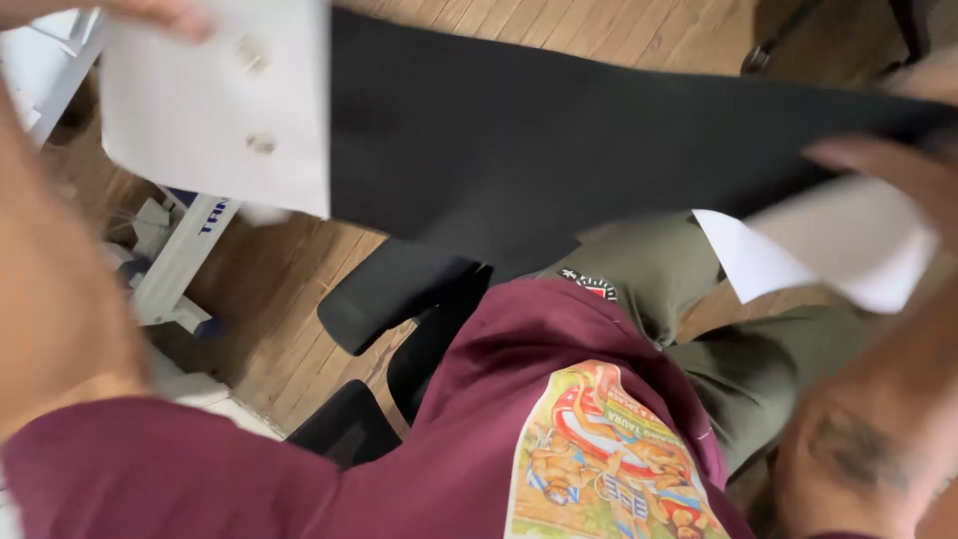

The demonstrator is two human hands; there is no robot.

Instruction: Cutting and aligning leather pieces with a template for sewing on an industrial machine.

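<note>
A seated person is stretching a long piece of black fabric across the lap, seen from above. At the far left, the left hand is gripping the top edge of a white fabric panel with two buttons, which is joined to the black cloth's left end; only the fingers are showing at the upper edge. The black fabric is spanning taut toward the right, above a black chair and a wooden floor. Below, a maroon printed shirt and olive trousers are filling the foreground. At the right, the right hand is pinching the fabric's other end, with another white piece hanging beneath it.
</note>
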